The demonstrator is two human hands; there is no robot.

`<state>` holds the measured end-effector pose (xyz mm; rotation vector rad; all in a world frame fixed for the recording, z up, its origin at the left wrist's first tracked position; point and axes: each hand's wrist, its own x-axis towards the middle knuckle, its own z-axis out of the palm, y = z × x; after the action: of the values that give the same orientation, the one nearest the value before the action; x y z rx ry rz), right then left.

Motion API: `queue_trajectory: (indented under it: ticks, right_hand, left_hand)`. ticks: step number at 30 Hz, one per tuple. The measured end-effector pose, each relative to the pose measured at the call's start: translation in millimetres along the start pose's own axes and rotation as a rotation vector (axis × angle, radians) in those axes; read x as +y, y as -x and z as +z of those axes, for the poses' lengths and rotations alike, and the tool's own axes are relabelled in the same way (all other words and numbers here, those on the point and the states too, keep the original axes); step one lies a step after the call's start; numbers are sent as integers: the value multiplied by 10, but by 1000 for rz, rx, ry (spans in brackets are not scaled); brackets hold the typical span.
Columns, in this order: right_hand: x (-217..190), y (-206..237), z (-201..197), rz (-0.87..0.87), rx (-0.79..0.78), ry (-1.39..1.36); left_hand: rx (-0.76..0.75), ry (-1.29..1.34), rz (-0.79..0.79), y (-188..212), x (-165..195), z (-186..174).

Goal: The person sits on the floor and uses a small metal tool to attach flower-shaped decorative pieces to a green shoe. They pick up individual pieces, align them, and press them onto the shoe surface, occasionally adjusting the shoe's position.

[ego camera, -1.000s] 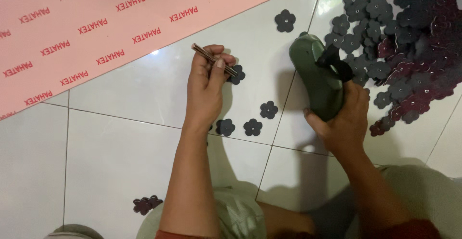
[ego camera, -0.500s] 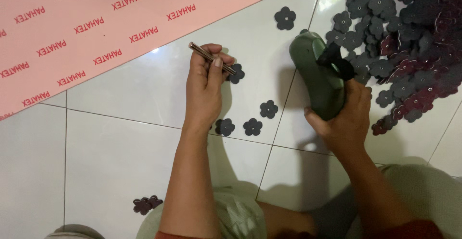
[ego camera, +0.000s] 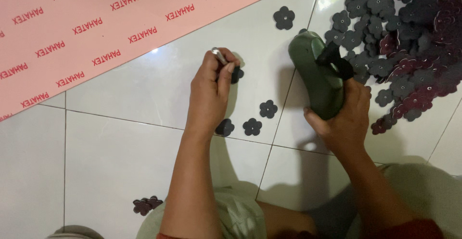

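My left hand (ego camera: 211,89) is closed around a thin metal punch (ego camera: 218,54) held nearly upright on the white tile floor, its tip on a dark flower-shaped cutout (ego camera: 236,74) that my fingers partly hide. My right hand (ego camera: 342,121) grips the heel end of a dark green sandal (ego camera: 317,77) with a black strap, raised over the floor to the right of the punch. Three more dark flower cutouts (ego camera: 268,108) lie on the tiles between my hands.
A large pink foam sheet (ego camera: 96,32) with red print covers the upper left. A heap of dark grey and maroon flower cutouts (ego camera: 409,51) fills the upper right. One single cutout (ego camera: 284,17) lies near the sheet's edge, a small maroon cluster (ego camera: 147,204) by my left forearm.
The punch in my left hand has tipped from slanting left to nearly upright. The sandal in my right hand has stayed about where it was.
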<state>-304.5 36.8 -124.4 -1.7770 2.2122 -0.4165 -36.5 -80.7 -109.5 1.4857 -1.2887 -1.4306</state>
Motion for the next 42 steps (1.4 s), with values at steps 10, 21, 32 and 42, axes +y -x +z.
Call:
queue_trajectory:
  ticks: [10,21,32,42]
  right_hand:
    - [-109,-18,-82,15,-20,-40]
    - [-1031,27,-826,-107,-153,-519]
    - [-1398,-182,-810,-353,-170,-311]
    - [-931,-132,-656,100,-144,-636]
  left_hand:
    - [-97,-190,75,73,173,-40]
    - [-123,-123,101,65,131,-80]
    - [-131,-169,93,52,72,-95]
    - [-32,241,53,-59,-55,-63]
